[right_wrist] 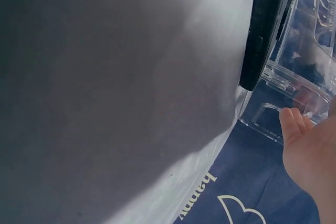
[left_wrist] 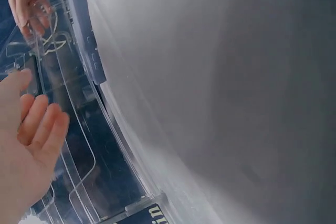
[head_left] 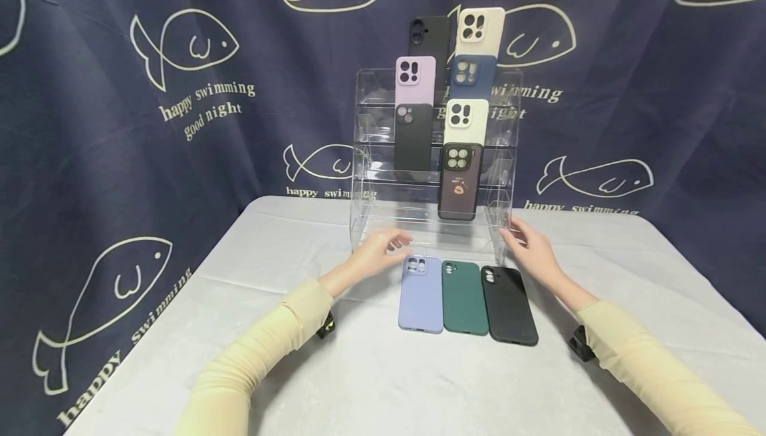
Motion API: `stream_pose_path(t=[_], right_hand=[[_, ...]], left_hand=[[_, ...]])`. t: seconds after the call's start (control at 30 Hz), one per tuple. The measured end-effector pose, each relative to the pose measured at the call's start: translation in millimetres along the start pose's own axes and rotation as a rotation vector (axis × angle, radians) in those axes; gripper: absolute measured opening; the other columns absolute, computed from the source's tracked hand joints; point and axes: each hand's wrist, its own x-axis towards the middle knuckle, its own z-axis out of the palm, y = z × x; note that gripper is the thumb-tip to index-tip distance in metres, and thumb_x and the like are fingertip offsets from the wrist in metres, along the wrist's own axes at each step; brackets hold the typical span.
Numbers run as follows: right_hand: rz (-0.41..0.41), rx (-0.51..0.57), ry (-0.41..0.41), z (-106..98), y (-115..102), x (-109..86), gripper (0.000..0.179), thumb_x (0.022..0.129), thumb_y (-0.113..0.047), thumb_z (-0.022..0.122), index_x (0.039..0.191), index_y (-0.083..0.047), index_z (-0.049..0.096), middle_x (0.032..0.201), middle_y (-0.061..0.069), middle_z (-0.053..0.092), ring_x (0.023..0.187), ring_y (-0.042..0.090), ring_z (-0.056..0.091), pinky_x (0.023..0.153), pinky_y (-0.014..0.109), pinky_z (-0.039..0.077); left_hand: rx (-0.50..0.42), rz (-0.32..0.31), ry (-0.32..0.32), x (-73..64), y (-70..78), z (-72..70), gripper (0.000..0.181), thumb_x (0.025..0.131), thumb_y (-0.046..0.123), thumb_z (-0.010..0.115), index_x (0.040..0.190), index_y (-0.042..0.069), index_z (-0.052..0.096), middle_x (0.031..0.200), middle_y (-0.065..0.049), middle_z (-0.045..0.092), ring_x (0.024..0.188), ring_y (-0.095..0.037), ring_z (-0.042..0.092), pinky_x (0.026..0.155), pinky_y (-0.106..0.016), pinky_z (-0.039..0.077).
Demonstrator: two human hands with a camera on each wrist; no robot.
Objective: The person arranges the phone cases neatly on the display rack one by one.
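Note:
A clear acrylic display rack (head_left: 431, 230) stands on the table, with phone cases leaning on its tiers. My left hand (head_left: 383, 247) is at the rack's lower front, fingers loosely bent and holding nothing; in the left wrist view the hand (left_wrist: 37, 145) shows a bare palm. At the rack's right side, fingers of my right hand (head_left: 531, 250) lie against or very near the side panel; the right wrist view shows them extended (right_wrist: 310, 145). Before the rack lie a periwinkle phone case (head_left: 421, 300), a green phone case (head_left: 465, 303) and a black phone case (head_left: 511, 310), side by side.
On the rack's left are a black case (head_left: 429, 30), a lilac case (head_left: 415, 94) and a dark grey case (head_left: 413, 143). To the right stand a cream case (head_left: 487, 30), a blue case (head_left: 481, 80), a white case (head_left: 473, 123) and a black-framed case (head_left: 459, 193). A curtain (head_left: 311, 90) hangs behind.

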Motion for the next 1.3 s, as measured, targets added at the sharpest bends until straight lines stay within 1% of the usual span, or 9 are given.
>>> stream_pose_path(t=[0.1, 0.27, 0.33, 0.47, 0.57, 0.73, 0.93, 1.17, 1.3], right_hand=[[-0.003, -0.005, -0.003, 0.2, -0.2, 0.9, 0.053, 0.097, -0.028, 0.05, 0.137, 0.005, 0.04, 0.133, 0.029, 0.048, 0.113, 0.044, 0.055, 0.094, 0.048, 0.048], [-0.002, -0.007, -0.002, 0.0, -1.2, 1.0, 0.053, 0.097, -0.028, 0.05, 0.137, 0.005, 0.04, 0.133, 0.03, 0.048, 0.112, 0.045, 0.055, 0.094, 0.049, 0.048], [-0.002, -0.007, -0.002, -0.2, -1.3, 0.8, 0.052, 0.097, -0.028, 0.05, 0.137, 0.006, 0.041, 0.132, 0.03, 0.049, 0.112, 0.045, 0.055, 0.093, 0.049, 0.048], [0.002, -0.007, -0.002, 0.0, -0.5, 0.3, 0.052, 0.097, -0.027, 0.051, 0.136, 0.006, 0.041, 0.131, 0.03, 0.049, 0.111, 0.045, 0.055, 0.093, 0.047, 0.048], [0.008, -0.004, -0.004, 0.3, 0.2, 0.1, 0.052, 0.097, -0.028, 0.051, 0.136, 0.006, 0.041, 0.132, 0.03, 0.049, 0.112, 0.045, 0.055, 0.093, 0.047, 0.048], [0.009, 0.0, -0.004, 0.4, 0.5, -0.4, 0.052, 0.097, -0.028, 0.05, 0.137, 0.006, 0.041, 0.131, 0.03, 0.049, 0.111, 0.045, 0.055, 0.093, 0.049, 0.048], [0.004, 0.0, -0.003, -0.2, -1.0, -1.2, 0.052, 0.098, -0.028, 0.05, 0.137, 0.006, 0.04, 0.132, 0.03, 0.049, 0.112, 0.046, 0.055, 0.094, 0.049, 0.047], [0.002, -0.005, -0.006, -0.4, -1.9, -0.5, 0.052, 0.098, -0.029, 0.05, 0.136, 0.005, 0.041, 0.132, 0.03, 0.049, 0.113, 0.045, 0.055, 0.094, 0.049, 0.047], [0.006, -0.005, -0.008, -0.4, -2.1, -0.3, 0.052, 0.098, -0.029, 0.05, 0.137, 0.005, 0.041, 0.132, 0.03, 0.049, 0.113, 0.045, 0.055, 0.094, 0.049, 0.047]], left_hand=[[0.007, -0.031, -0.084, -0.3, 0.7, 2.5, 0.03, 0.086, 0.019, 0.068, 0.109, 0.0, 0.063, 0.105, -0.009, 0.068, 0.091, -0.02, 0.064, 0.081, -0.026, 0.056], [-0.01, -0.092, -0.183, -1.2, 0.4, 6.0, 0.029, 0.087, 0.02, 0.067, 0.11, 0.003, 0.064, 0.11, -0.009, 0.068, 0.101, -0.021, 0.063, 0.087, -0.026, 0.055], [-0.016, -0.097, -0.229, -2.0, -0.6, 6.7, 0.028, 0.087, 0.018, 0.066, 0.111, 0.003, 0.064, 0.111, -0.009, 0.068, 0.105, -0.021, 0.063, 0.092, -0.027, 0.053], [0.002, -0.074, -0.31, -3.6, -4.1, 8.6, 0.028, 0.087, 0.017, 0.065, 0.112, 0.005, 0.064, 0.11, -0.007, 0.069, 0.108, -0.02, 0.062, 0.1, -0.028, 0.048], [-0.006, -0.066, -0.327, -4.1, -5.0, 9.4, 0.025, 0.087, 0.017, 0.065, 0.11, 0.005, 0.065, 0.106, -0.005, 0.07, 0.106, -0.019, 0.063, 0.099, -0.027, 0.048], [-0.032, -0.075, -0.329, -3.3, -4.1, 9.7, 0.023, 0.086, 0.013, 0.066, 0.107, 0.005, 0.065, 0.1, -0.005, 0.071, 0.098, -0.018, 0.065, 0.092, -0.023, 0.052], [-0.026, -0.098, -0.331, -4.2, -3.6, 10.0, 0.03, 0.085, 0.011, 0.067, 0.114, 0.004, 0.063, 0.109, -0.009, 0.068, 0.097, -0.02, 0.066, 0.087, -0.021, 0.054], [-0.034, -0.126, -0.349, -6.0, -5.1, 11.3, 0.034, 0.083, 0.014, 0.07, 0.115, 0.001, 0.062, 0.11, -0.011, 0.068, 0.096, -0.022, 0.065, 0.084, -0.018, 0.054], [-0.018, -0.148, -0.373, -6.0, -4.6, 10.4, 0.038, 0.082, 0.017, 0.071, 0.115, 0.002, 0.062, 0.111, -0.01, 0.067, 0.095, -0.021, 0.064, 0.085, -0.02, 0.053]])
